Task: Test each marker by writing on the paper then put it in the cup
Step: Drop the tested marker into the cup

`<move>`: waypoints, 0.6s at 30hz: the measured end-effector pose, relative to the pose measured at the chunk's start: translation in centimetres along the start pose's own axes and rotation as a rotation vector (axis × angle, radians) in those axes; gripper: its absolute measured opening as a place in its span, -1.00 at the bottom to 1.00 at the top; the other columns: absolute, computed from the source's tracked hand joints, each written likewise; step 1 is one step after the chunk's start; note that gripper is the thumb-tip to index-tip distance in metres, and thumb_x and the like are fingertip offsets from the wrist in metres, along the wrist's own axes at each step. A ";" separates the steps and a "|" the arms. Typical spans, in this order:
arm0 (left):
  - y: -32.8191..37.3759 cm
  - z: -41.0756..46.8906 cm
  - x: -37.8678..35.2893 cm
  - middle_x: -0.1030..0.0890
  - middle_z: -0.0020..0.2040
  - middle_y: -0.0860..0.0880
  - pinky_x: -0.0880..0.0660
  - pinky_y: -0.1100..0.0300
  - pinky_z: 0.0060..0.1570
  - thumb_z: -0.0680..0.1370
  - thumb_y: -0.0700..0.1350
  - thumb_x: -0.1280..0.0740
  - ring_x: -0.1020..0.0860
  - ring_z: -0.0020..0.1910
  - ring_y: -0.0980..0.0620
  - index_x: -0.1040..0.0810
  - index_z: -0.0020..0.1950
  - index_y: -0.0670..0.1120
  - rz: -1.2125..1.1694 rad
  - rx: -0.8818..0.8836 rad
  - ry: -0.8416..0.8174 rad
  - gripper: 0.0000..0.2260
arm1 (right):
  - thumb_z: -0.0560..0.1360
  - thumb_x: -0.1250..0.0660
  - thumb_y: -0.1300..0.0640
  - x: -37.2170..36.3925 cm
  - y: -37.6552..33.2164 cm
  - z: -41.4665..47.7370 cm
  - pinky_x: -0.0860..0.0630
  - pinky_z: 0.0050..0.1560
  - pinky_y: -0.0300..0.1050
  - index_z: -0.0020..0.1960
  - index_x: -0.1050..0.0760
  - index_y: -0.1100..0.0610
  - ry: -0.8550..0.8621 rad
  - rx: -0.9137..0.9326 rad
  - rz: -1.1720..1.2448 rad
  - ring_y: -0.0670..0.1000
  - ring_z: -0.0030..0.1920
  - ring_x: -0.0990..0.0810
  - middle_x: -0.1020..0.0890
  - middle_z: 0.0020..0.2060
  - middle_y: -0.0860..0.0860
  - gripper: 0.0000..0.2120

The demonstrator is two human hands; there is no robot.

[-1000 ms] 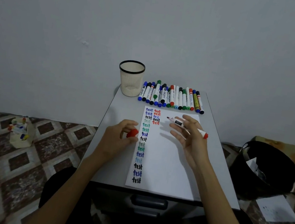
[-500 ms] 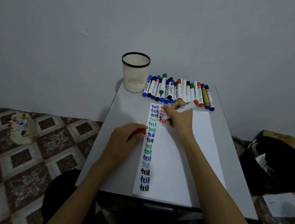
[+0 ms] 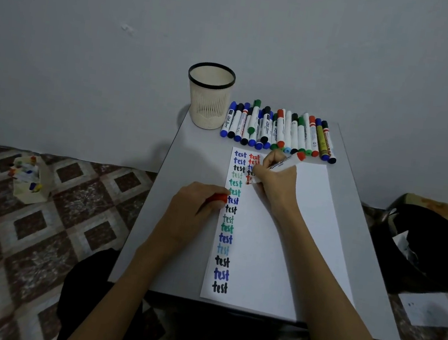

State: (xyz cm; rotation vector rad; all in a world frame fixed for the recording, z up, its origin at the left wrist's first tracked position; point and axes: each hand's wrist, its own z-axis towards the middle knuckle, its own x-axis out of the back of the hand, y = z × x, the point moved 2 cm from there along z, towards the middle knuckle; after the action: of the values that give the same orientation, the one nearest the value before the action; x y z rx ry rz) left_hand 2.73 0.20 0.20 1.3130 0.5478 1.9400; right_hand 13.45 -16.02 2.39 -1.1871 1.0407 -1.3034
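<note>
1. A second ago the right hand [image 3: 275, 183] held the red marker [image 3: 284, 165] loosely above the paper [image 3: 279, 235]. Now its grip is clamped on the marker, with the tip down at the second column of words.
2. The left hand [image 3: 194, 211] has slid to the paper's left edge. Its grip is still closed around the red cap [image 3: 220, 198].
3. Since half a second ago we see almost no change in either hand.
4. Counts: one cup [image 3: 208, 101] stands upright at the counter's [image 3: 189, 165] far left corner.
5. One row of markers [image 3: 280, 131] lies just right of the cup. We make it roughly eighteen, but overlap blocks an exact count.
6. One sheet of paper. The left column has fifteen "test" words. The second column shows five, partly hidden by the right hand.
7. On the floor there is one small bag of markers [image 3: 28, 179] at left and one black bin [image 3: 421, 249] at right.
</note>
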 end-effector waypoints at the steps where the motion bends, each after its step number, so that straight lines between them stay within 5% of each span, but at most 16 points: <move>1: 0.0 0.0 0.0 -0.62 0.07 -0.05 -0.48 0.21 0.07 0.52 0.12 -0.17 -0.56 0.01 0.06 -0.56 0.18 -0.12 0.002 0.002 0.000 -0.59 | 0.35 -0.34 0.47 0.0 0.1 0.0 -0.47 -0.33 -0.21 -0.36 -0.32 0.12 0.009 0.006 -0.002 -0.02 -0.34 -0.47 -0.46 -0.42 0.03 -0.67; 8: 0.3 -0.2 0.0 -0.62 0.07 -0.05 -0.48 0.19 0.06 0.52 0.13 -0.18 -0.55 0.00 0.07 -0.55 0.19 -0.11 0.009 0.019 -0.002 -0.59 | 0.32 -0.35 0.43 -0.1 -0.1 -0.2 -0.44 -0.25 -0.05 -0.37 -0.33 0.11 0.001 0.034 -0.028 0.09 -0.30 -0.46 -0.46 -0.43 0.04 -0.70; 18: 0.5 -0.1 0.1 -0.61 0.05 -0.03 -0.51 0.14 0.03 0.53 0.02 -0.24 -0.54 -0.02 0.09 -0.55 0.18 -0.11 0.021 0.031 0.001 -0.69 | 0.39 -0.31 0.48 -0.4 -0.4 -0.3 -0.43 -0.35 -0.31 -0.31 -0.32 0.21 -0.014 0.051 -0.055 -0.12 -0.38 -0.49 -0.45 -0.40 0.05 -0.74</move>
State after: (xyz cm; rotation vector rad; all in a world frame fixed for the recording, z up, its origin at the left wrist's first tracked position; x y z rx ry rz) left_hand 2.45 -0.02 0.56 1.3415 0.5688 1.9564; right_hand 13.08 -15.63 2.68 -1.1922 0.9651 -1.3546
